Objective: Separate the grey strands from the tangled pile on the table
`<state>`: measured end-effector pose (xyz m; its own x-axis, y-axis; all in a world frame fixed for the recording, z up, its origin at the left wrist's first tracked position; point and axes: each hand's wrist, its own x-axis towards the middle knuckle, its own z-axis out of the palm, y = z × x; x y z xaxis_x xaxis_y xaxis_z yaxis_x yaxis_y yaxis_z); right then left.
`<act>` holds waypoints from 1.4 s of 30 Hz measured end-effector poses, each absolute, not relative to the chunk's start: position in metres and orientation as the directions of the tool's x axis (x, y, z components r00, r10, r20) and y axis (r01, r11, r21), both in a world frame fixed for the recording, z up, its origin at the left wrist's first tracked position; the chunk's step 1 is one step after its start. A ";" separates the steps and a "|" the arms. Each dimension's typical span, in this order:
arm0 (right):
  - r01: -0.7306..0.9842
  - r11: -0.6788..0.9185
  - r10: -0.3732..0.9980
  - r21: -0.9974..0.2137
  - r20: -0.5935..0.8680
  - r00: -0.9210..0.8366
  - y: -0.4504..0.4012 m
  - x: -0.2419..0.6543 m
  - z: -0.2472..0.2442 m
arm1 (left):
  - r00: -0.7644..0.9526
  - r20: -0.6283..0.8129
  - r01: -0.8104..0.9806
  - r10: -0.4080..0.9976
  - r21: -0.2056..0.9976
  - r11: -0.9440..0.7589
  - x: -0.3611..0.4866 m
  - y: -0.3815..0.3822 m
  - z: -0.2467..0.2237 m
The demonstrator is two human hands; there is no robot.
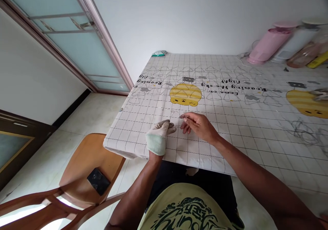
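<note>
**Thin wire held up between a gloved hand and a bare one**

A thin wire [175, 111] is held just above the near edge of the table, between the two hands. It is pinched at one end between thumb and fingers of the left hand [163, 127], apparently to keep it steady; a glove [156, 144] is worn there, perhaps against sharp ends. The thumb and forefinger of the right hand [196, 124] are brought together near the other end, but whether it is gripped cannot be told. The wire looks grey, hair-fine and bent into a peak.

Beyond, similar bent wires [239, 69] are spread in rows over the tablecloth [133, 134], seemingly to be kept apart; a loose tangle [304, 134] is left to the right.
</note>
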<state>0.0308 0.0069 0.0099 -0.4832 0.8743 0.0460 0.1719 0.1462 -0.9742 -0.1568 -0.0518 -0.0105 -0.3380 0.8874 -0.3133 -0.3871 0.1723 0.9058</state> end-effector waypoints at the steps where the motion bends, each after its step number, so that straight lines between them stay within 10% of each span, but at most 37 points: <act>1: 0.174 0.154 0.884 -0.973 0.057 -0.464 0.006 0.030 0.010 | -0.334 -0.321 -0.373 0.886 0.909 0.188 -0.158 -0.051 -0.010; 33: 0.005 -0.038 0.801 -0.999 -0.034 -0.598 0.011 0.043 0.002 | -0.378 -0.291 -0.319 0.879 0.932 0.172 -0.164 -0.046 -0.012; 42: 0.378 0.685 0.694 -0.623 0.401 -0.597 0.002 0.040 -0.003 | -0.385 -0.266 -0.340 0.884 0.931 0.132 -0.168 -0.047 -0.017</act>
